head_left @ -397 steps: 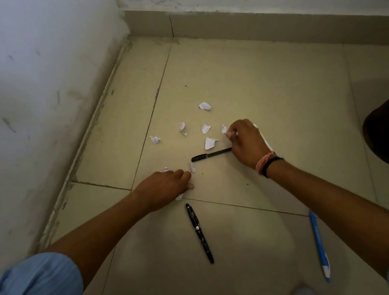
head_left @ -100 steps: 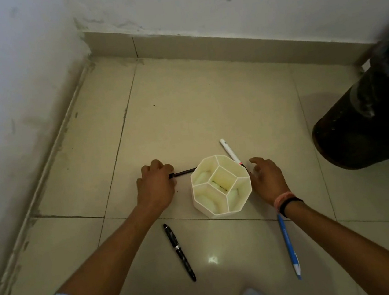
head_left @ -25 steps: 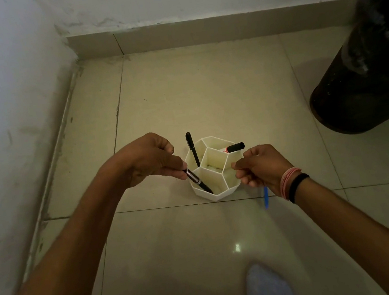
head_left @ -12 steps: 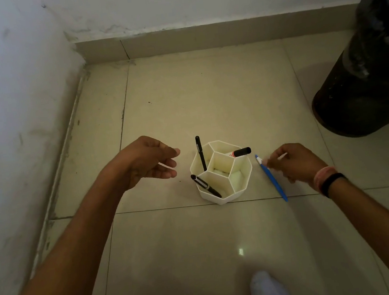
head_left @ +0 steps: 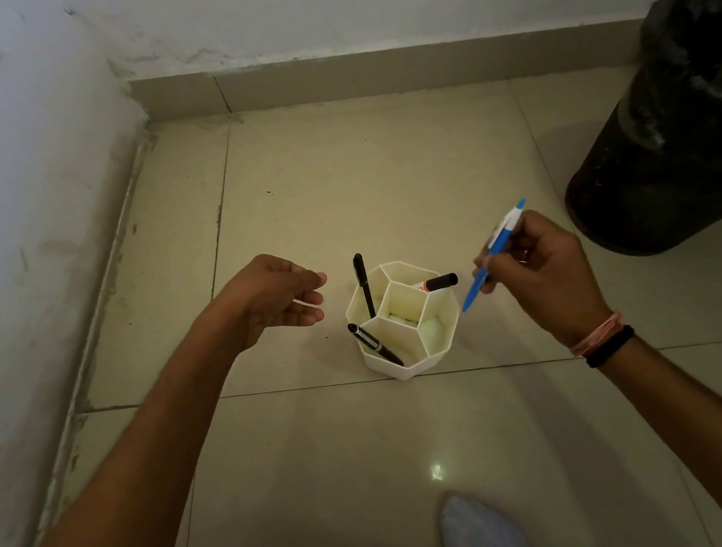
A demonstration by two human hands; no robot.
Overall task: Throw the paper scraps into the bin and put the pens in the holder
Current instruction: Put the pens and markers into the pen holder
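A white honeycomb pen holder (head_left: 442,336) stands on the tiled floor. Three pens are in it: a black pen (head_left: 363,284) upright in a left cell, a black fountain pen (head_left: 375,345) leaning in the front-left cell, and a marker with a black cap (head_left: 438,283) sticking out at the back right. My right hand (head_left: 536,272) grips a blue and white pen (head_left: 491,256), held tilted just right of the holder, tip pointing down toward its rim. My left hand (head_left: 274,300) hovers left of the holder, fingers apart, holding nothing. No paper scraps show on the floor.
A black bin lined with a black bag (head_left: 669,135) stands at the right by the back wall. White walls meet in a corner at the upper left. A foot in a pale sock (head_left: 482,535) shows at the bottom edge.
My right hand has lifted the blue pen off the floor and holds it tilted beside the holder. My left hand, which let go of the fountain pen into the holder, stays hovering open.
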